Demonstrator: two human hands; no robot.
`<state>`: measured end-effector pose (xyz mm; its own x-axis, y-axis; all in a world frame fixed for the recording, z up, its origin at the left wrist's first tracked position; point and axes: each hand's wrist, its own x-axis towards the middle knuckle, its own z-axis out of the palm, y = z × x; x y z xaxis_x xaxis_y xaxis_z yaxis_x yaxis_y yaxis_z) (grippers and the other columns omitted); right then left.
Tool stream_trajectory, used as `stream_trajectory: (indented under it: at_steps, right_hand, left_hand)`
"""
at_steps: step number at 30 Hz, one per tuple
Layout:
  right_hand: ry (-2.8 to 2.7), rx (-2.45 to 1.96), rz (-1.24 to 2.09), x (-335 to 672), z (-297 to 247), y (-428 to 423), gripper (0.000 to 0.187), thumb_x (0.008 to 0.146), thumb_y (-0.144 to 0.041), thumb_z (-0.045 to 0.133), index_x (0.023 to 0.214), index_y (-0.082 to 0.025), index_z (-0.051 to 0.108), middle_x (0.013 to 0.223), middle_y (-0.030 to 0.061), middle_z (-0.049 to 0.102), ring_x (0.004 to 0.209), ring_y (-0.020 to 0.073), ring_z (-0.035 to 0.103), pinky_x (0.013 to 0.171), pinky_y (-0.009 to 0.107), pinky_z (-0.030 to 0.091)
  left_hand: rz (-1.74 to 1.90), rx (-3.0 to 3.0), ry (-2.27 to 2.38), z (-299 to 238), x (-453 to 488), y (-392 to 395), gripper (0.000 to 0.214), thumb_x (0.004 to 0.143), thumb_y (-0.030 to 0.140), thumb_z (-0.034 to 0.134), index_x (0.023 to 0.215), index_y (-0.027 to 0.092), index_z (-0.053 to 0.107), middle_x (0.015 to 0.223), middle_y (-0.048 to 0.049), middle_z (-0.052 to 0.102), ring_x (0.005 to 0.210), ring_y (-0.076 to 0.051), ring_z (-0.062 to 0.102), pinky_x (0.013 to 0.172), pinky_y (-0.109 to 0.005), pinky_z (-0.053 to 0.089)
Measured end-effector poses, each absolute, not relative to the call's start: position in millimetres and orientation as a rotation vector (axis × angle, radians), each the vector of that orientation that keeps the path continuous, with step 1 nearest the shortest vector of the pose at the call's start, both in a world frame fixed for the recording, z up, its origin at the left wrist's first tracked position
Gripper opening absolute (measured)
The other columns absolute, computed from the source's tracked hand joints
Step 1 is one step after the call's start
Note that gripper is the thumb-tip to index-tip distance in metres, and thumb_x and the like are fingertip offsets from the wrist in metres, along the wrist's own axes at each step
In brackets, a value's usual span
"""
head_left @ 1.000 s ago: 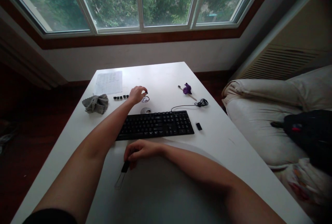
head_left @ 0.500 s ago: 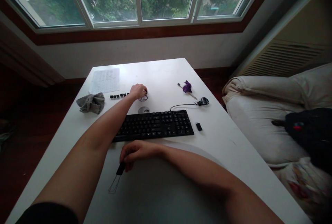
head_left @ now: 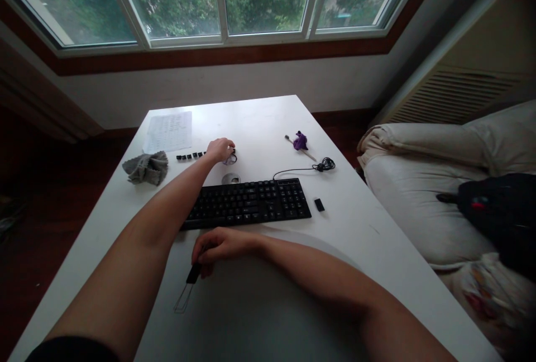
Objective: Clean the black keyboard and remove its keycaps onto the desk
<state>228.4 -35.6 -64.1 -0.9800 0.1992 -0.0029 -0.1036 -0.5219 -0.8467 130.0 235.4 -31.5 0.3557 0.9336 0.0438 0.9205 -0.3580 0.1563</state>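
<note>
My left hand (head_left: 220, 150) reaches across the keyboard (head_left: 255, 203) to a small round clear dish (head_left: 230, 160) behind it. Its fingers are pinched at the dish's far side, and what they hold is hidden. A row of several black keycaps (head_left: 190, 156) runs left from that hand. Nearer the keyboard lies a second small round clear piece (head_left: 231, 178), perhaps a lid, with something dark on it. In front of the keyboard, my right hand (head_left: 215, 247) is closed round the black handle of a wire keycap puller (head_left: 192, 275), its wire loops pointing down towards me.
A grey cloth (head_left: 146, 168) and a printed sheet (head_left: 168, 131) lie at the left. To the right are a brush (head_left: 310, 155) with a purple bundle (head_left: 300, 140), the coiled cable (head_left: 324, 165) and a small black block (head_left: 319, 205). A sofa (head_left: 402, 194) stands beside the table.
Very little differs. The whole view has shifted slightly; my left hand stays at the dish and my right hand keeps the keycap puller in the same place.
</note>
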Motion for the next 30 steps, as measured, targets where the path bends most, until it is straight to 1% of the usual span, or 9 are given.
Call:
stream_trajectory:
  at_steps: [8, 12, 15, 17, 19, 21, 23, 25, 30]
  right_hand:
    - [-1.454, -0.160, 2.556, 231, -57, -36, 0.045, 0.078, -0.043, 0.082, 0.104, -0.011, 0.065, 0.087, 0.0049, 0.072, 0.073, 0.0148, 0.072, 0.073, 0.026, 0.057]
    - [-1.429, -0.179, 2.549, 234, -45, -35, 0.041, 0.077, -0.041, 0.083, 0.098, -0.012, 0.063, 0.087, 0.0044, 0.071, 0.076, 0.0153, 0.072, 0.072, 0.026, 0.057]
    - [-1.450, -0.195, 2.477, 240, -26, -30, 0.036, 0.080, -0.040, 0.081, 0.095, -0.014, 0.061, 0.087, 0.0039, 0.069, 0.079, 0.0169, 0.072, 0.066, 0.024, 0.054]
    - [-1.535, -0.275, 2.323, 247, -9, -21, 0.031, 0.084, -0.038, 0.077, 0.094, -0.014, 0.061, 0.080, 0.0015, 0.067, 0.071, 0.0140, 0.069, 0.058, 0.020, 0.049]
    - [-1.602, -0.397, 2.105, 257, 6, -9, 0.025, 0.086, -0.035, 0.073, 0.095, -0.015, 0.062, 0.076, -0.0014, 0.064, 0.061, 0.0102, 0.063, 0.052, 0.018, 0.044]
    - [-1.646, -0.527, 1.854, 269, 18, 4, 0.020, 0.086, -0.033, 0.070, 0.093, -0.016, 0.062, 0.074, -0.0022, 0.062, 0.059, 0.0095, 0.060, 0.053, 0.019, 0.045]
    - [-1.644, -0.636, 1.620, 282, 27, 19, 0.017, 0.086, -0.031, 0.068, 0.093, -0.016, 0.062, 0.078, -0.0009, 0.064, 0.066, 0.0108, 0.062, 0.061, 0.022, 0.050]
    - [-1.612, -0.721, 1.411, 297, 31, 32, 0.017, 0.086, -0.030, 0.066, 0.096, -0.017, 0.062, 0.083, 0.0002, 0.065, 0.070, 0.0112, 0.063, 0.068, 0.024, 0.051]
    - [-1.563, -0.986, 1.080, 327, 27, 58, 0.022, 0.089, -0.034, 0.059, 0.103, -0.016, 0.061, 0.077, 0.0001, 0.065, 0.065, 0.0127, 0.065, 0.058, 0.022, 0.046]
  left_hand:
    - [0.354, 2.467, 1.661, -17, 130, 213, 0.030, 0.092, 0.028, 0.056, 0.115, 0.023, 0.073, 0.119, -0.0072, 0.071, 0.105, -0.023, 0.065, 0.092, -0.033, 0.049]
    - [0.515, 2.480, 1.511, -6, 133, 171, 0.028, 0.094, 0.029, 0.054, 0.114, 0.023, 0.073, 0.118, -0.0070, 0.070, 0.098, -0.021, 0.066, 0.091, -0.033, 0.049]
    - [0.477, 2.515, 1.332, -4, 131, 133, 0.027, 0.095, 0.033, 0.053, 0.112, 0.023, 0.072, 0.114, -0.0066, 0.071, 0.097, -0.021, 0.067, 0.091, -0.035, 0.051]
    - [0.416, 2.492, 1.274, -7, 128, 110, 0.028, 0.094, 0.035, 0.054, 0.112, 0.024, 0.072, 0.110, -0.0057, 0.072, 0.097, -0.022, 0.068, 0.091, -0.035, 0.052]
    - [0.374, 2.453, 1.221, -14, 123, 91, 0.029, 0.094, 0.037, 0.054, 0.112, 0.026, 0.072, 0.111, -0.0051, 0.072, 0.100, -0.023, 0.068, 0.093, -0.037, 0.052]
    - [0.334, 2.388, 1.171, -21, 119, 75, 0.027, 0.093, 0.038, 0.055, 0.109, 0.025, 0.073, 0.113, -0.0051, 0.072, 0.100, -0.025, 0.068, 0.091, -0.038, 0.055]
    - [0.424, 2.338, 1.227, -26, 116, 63, 0.029, 0.094, 0.037, 0.054, 0.113, 0.024, 0.071, 0.108, -0.0066, 0.073, 0.103, -0.027, 0.067, 0.090, -0.041, 0.055]
    - [0.444, 2.392, 1.288, -27, 116, 55, 0.031, 0.090, 0.041, 0.060, 0.113, 0.023, 0.071, 0.106, -0.0092, 0.073, 0.105, -0.030, 0.066, 0.093, -0.043, 0.054]
    - [0.452, 2.502, 1.205, -21, 119, 50, 0.038, 0.092, 0.044, 0.060, 0.124, 0.025, 0.066, 0.119, -0.0087, 0.068, 0.107, -0.026, 0.065, 0.098, -0.040, 0.050]
